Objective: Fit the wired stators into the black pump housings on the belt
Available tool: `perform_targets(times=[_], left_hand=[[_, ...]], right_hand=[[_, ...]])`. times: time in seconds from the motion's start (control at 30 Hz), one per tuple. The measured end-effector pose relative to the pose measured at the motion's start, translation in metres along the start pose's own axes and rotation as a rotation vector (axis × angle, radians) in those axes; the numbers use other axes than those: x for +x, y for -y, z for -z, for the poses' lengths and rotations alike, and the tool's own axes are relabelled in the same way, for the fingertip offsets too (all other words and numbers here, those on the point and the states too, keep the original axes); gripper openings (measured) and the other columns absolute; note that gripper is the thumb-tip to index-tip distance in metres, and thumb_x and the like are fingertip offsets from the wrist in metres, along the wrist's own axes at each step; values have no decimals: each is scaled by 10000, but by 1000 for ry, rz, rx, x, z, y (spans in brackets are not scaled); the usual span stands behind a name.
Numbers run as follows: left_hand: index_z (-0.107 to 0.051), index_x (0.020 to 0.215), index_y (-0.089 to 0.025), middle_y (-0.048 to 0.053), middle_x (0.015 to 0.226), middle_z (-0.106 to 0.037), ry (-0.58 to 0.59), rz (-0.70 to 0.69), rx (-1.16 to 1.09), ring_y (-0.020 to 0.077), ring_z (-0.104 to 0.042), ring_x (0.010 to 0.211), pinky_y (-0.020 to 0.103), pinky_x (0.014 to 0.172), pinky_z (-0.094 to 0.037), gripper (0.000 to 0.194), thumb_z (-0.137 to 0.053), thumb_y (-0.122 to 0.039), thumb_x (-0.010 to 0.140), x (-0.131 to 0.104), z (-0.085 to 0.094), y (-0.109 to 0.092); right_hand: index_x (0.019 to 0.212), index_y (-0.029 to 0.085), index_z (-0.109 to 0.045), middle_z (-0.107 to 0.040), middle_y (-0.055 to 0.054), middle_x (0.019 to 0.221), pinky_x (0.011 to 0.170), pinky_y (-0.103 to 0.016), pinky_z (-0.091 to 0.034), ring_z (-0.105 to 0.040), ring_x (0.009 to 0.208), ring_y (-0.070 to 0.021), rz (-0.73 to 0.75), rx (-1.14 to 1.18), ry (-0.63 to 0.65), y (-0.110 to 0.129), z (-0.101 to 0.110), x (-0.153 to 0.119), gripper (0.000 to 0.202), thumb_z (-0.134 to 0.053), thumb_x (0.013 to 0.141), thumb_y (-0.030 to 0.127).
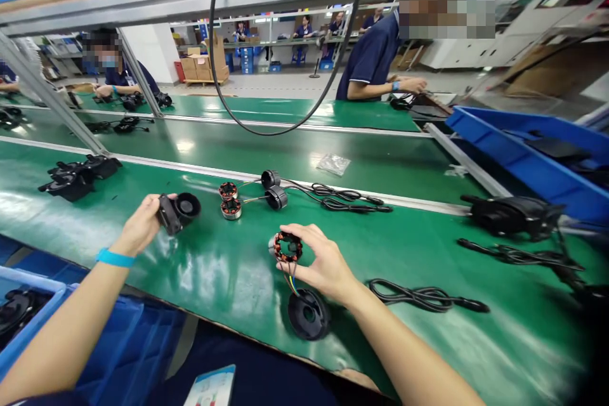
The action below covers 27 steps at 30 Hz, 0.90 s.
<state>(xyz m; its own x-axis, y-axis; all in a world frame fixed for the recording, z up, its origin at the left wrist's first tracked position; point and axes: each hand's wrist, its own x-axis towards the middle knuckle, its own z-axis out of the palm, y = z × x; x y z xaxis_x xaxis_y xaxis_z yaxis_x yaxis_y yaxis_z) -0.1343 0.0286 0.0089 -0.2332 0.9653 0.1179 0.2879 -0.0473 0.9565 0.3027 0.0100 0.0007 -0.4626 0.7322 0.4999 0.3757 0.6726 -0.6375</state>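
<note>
My left hand (143, 223) grips a black plastic housing (177, 212) with a round opening, over the left part of the green bench. Between the thumb and fingers of my right hand (323, 260) is a copper-wound motor stator (287, 247). Coloured wires run down from it to a round black cap (309, 314) just below that hand. Two more stators (231, 208) lie on the bench between my hands, wired to black round caps (276, 197) with coiled black cables (349, 203).
Black housings (78, 176) sit at the left. A coiled cable (423, 297) and a black assembly (514, 216) lie to the right. Blue bins (528, 139) stand at far right and lower left. A hanging cable (280, 133) loops ahead; a co-worker (371, 57) works across the bench.
</note>
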Motion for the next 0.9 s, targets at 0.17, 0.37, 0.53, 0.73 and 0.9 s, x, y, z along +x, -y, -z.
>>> perform_targets(times=[0.17, 0.37, 0.53, 0.73, 0.9], left_hand=[[-517, 783, -196, 72, 892, -682, 352, 224, -436, 265, -681, 950, 411, 913, -549, 556, -674, -729, 785, -37, -125, -19], [-512, 702, -170, -13, 681, -543, 701, 319, -571, 117, -505, 635, 251, 649, -463, 612, -760, -729, 731, -44, -220, -37], [-499, 700, -170, -48, 643, -455, 807, 350, -537, 94, -403, 606, 231, 595, -384, 643, -790, -743, 675, -35, -240, -36], [-496, 748, -183, -58, 633, -453, 830, 390, -492, 95, -381, 575, 238, 558, -337, 639, -785, -748, 670, -31, -238, -39], [-474, 689, -183, -63, 619, -421, 862, 383, -491, 91, -367, 572, 244, 564, -332, 660, -788, -762, 653, -27, -242, -37]], right_hand=[[1352, 255, -607, -720, -96, 1205, 923, -399, -545, -656, 1049, -254, 99, -11, -116, 33, 14, 0, 660, -875, 780, 449], [1344, 235, -618, -722, -103, 1225, 938, -396, -529, -668, 1067, -248, 119, 32, -106, 38, 14, -6, 672, -847, 786, 531], [1364, 226, -607, -725, -106, 1229, 966, -425, -532, -659, 1097, -258, 114, -56, 60, 35, 8, -6, 676, -860, 789, 473], [1282, 154, -641, -716, -157, 1199, 895, -468, -567, -646, 987, -294, 22, -257, -61, 42, 2, -8, 658, -897, 746, 435], [1359, 249, -600, -698, -92, 1291, 1000, -455, -550, -646, 1133, -280, 82, -138, 179, 34, 17, -1, 665, -889, 772, 376]])
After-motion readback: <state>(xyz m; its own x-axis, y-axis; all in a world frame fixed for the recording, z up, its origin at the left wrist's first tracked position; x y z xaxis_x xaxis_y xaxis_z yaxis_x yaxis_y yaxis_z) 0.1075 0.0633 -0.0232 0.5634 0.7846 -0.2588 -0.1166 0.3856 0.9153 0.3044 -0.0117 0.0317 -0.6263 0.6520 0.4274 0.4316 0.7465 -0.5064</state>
